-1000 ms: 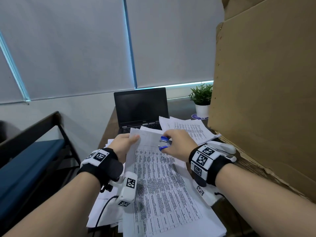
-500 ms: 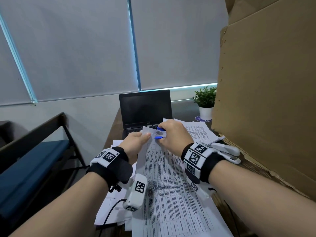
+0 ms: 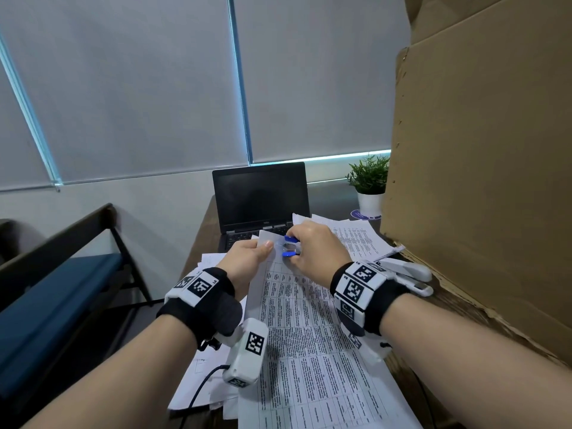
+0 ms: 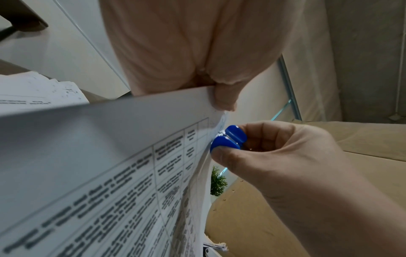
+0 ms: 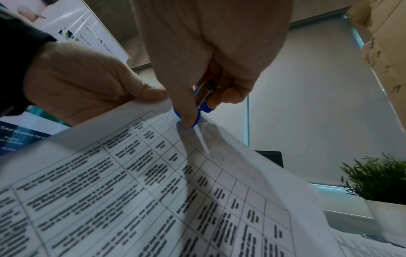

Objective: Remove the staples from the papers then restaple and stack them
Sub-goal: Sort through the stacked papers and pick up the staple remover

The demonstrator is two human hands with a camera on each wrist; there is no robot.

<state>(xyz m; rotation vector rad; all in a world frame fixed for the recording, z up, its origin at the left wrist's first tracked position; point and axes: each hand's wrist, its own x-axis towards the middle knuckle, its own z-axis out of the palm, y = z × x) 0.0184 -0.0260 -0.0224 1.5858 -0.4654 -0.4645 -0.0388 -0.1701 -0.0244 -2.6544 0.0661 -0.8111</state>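
Note:
A printed set of papers (image 3: 309, 332) with table text lies lengthwise on the desk, its far corner lifted. My left hand (image 3: 247, 258) pinches that top left corner (image 4: 211, 97) between thumb and fingers. My right hand (image 3: 312, 249) grips a blue staple remover (image 3: 291, 246), squeezed between thumb and finger, its metal claws at the paper's corner (image 4: 222, 134). In the right wrist view the staple remover (image 5: 202, 106) touches the sheet's top edge. The staple itself is too small to see. A white stapler (image 3: 408, 274) lies on the desk just right of my right wrist.
A black laptop (image 3: 260, 199) stands open behind the papers. More loose sheets (image 3: 353, 236) lie at the back right and under the set at the left (image 3: 210, 376). A small potted plant (image 3: 370, 187) and a tall cardboard sheet (image 3: 483, 181) border the right. A blue-cushioned bench (image 3: 46, 305) stands left.
My right hand has carried the staple remover left and away to the paper's top corner, meeting my left hand. The corner is now lifted off the desk.

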